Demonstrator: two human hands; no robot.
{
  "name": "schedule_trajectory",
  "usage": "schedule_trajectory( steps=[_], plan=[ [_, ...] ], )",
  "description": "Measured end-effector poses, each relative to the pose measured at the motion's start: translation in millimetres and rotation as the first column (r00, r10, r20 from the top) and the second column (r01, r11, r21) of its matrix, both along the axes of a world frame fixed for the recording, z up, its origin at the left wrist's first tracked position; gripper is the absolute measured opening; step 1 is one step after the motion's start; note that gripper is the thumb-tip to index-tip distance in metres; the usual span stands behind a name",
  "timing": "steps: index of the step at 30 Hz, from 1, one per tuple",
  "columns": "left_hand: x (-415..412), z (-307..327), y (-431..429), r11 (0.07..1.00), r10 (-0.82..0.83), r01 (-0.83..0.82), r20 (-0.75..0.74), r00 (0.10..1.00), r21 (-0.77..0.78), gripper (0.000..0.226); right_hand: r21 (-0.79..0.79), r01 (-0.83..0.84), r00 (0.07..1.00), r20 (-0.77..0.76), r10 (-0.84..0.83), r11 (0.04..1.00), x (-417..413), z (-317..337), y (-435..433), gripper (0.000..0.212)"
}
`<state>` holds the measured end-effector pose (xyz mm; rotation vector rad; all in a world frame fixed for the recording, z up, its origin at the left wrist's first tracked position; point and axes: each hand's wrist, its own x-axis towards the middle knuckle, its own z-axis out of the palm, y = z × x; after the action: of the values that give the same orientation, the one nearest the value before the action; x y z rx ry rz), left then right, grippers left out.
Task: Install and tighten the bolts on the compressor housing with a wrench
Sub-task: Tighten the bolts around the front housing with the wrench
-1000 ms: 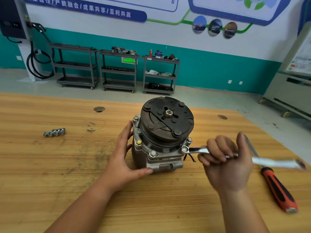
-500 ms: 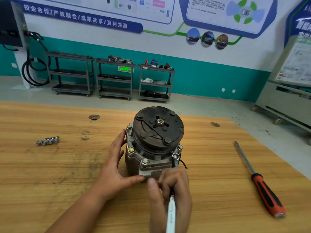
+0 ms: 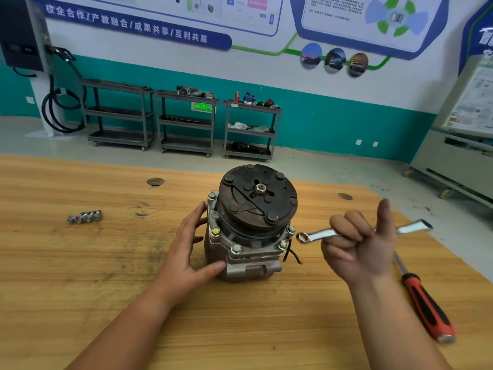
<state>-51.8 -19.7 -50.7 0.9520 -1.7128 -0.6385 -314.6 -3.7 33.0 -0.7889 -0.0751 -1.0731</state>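
A grey compressor (image 3: 248, 252) with a dark round pulley on top stands upright on the wooden table (image 3: 80, 276). Several bolts sit around its housing flange, one at the front (image 3: 236, 248) and one at the right (image 3: 290, 229). My left hand (image 3: 190, 249) rests against the compressor's left side, with the fingers straight and the thumb on its front. My right hand (image 3: 358, 247) grips a silver wrench (image 3: 320, 234) a little right of the compressor. The wrench's ring end hangs just off the right bolt, apart from it.
A small row of loose metal parts (image 3: 84, 216) lies on the table at the left. An orange-and-black screwdriver (image 3: 424, 303) lies at the right, close to my right forearm. Grey shelf carts (image 3: 186, 124) stand by the far wall.
My right hand swung the wrench on the right bolt towards me, then lifted it off and brought it back out to the right. My left hand stayed on the compressor.
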Motion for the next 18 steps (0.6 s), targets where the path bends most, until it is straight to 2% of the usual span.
schedule_trajectory(
  steps=[3, 7, 10, 14, 18],
  plan=[
    [0.4, -2.3, -1.2, 1.0, 0.019, -0.019, 0.025, 1.0, 0.009, 0.096, 0.096, -0.106, 0.994, -0.011, 0.108, 0.99, 1.8, -4.6, -14.5, 0.041],
    [1.7, -3.1, -2.1, 0.999, 0.029, -0.029, 0.012, 1.0, 0.02, 0.092, 0.196, -0.157, 0.977, -0.113, 0.181, 0.968, 3.4, -5.6, -26.3, 0.046],
    [1.5, -3.3, -3.3, 0.999, 0.022, -0.021, -0.019, 1.0, 0.029, 0.09, 0.269, -0.194, 0.962, -0.134, 0.236, 0.943, 3.3, 2.9, -30.6, 0.046],
    [0.1, -3.2, -3.0, 0.999, 0.024, -0.023, -0.03, 0.999, 0.037, 0.09, 0.217, -0.134, 0.936, -0.291, 0.195, 0.967, 7.9, 12.7, -41.0, 0.047],
    [-0.4, -2.2, -1.7, 0.999, 0.026, -0.024, -0.038, 0.999, 0.045, 0.091, 0.237, -0.187, 0.935, -0.255, 0.247, 0.953, 7.4, 15.5, -44.8, 0.045]
  ],
)
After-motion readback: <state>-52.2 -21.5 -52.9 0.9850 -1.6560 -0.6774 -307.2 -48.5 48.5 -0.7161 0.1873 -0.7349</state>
